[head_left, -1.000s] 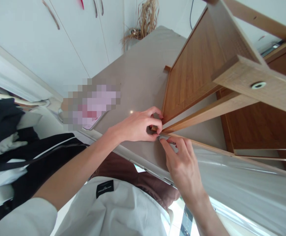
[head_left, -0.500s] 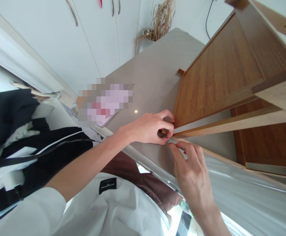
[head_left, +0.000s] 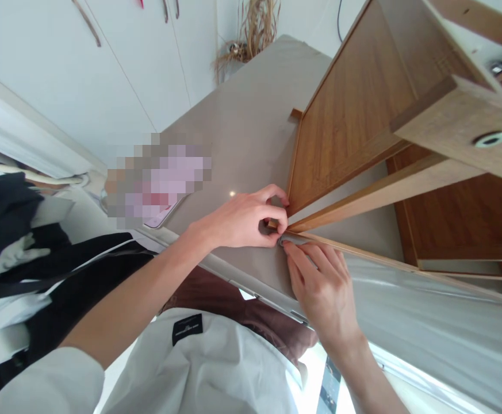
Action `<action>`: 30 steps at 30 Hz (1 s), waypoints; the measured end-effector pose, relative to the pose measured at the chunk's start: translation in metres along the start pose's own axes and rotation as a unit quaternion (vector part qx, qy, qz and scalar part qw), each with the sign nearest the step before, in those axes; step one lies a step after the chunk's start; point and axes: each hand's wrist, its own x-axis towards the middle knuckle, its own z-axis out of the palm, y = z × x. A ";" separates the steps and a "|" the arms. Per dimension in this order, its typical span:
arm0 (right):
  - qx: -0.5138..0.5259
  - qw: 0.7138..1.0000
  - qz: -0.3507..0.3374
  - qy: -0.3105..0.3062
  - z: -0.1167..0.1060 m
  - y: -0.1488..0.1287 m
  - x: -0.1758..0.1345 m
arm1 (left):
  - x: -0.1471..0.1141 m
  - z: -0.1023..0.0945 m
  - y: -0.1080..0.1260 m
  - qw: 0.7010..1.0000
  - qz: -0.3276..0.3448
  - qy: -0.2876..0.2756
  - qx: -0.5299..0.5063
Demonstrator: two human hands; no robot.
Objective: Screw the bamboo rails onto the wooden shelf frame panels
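Note:
A wooden shelf unit (head_left: 341, 132) with brown panels and pale slats rests on a grey tabletop (head_left: 251, 109). At its near lower corner, my left hand (head_left: 246, 221) is closed, fingers curled around the end of the wood and thumb low against it. My right hand (head_left: 322, 282) is closed too, its thumb and fingertips pinching at the same corner. A small grey metallic piece (head_left: 282, 241) shows between the two hands' fingertips. Its full shape is covered by the fingers.
To the left on the tabletop lies a flat item (head_left: 164, 178), blurred out by pixels. Dried plants (head_left: 255, 34) stand beyond the table's far edge, by white cabinets (head_left: 117, 63). Dark clothes (head_left: 4, 207) are piled at left. A pale curtain-like surface (head_left: 406, 310) is at right.
The view has shifted, so the scene sits further left, and more of the shelf unit's pale end piece shows. My right hand's fingers lie flatter along the corner. My left hand keeps its grip.

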 end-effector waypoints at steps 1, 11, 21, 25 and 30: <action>0.006 1.000 0.005 0.001 0.001 0.000 0.000 | 0.000 0.000 0.000 1.000 -0.001 -0.002 -0.001; 0.052 0.997 0.041 0.028 0.005 0.000 0.002 | 0.001 0.000 0.003 1.000 -0.008 0.004 0.010; 0.067 0.996 0.044 0.025 0.008 0.001 -0.003 | 0.001 0.002 0.003 1.000 -0.012 0.000 0.014; 0.069 0.996 0.040 0.032 0.007 0.001 -0.002 | 0.000 0.003 0.002 1.000 0.003 0.010 0.028; 0.079 0.995 0.038 0.048 0.007 0.002 -0.001 | 0.000 0.002 0.000 1.000 0.002 0.010 0.018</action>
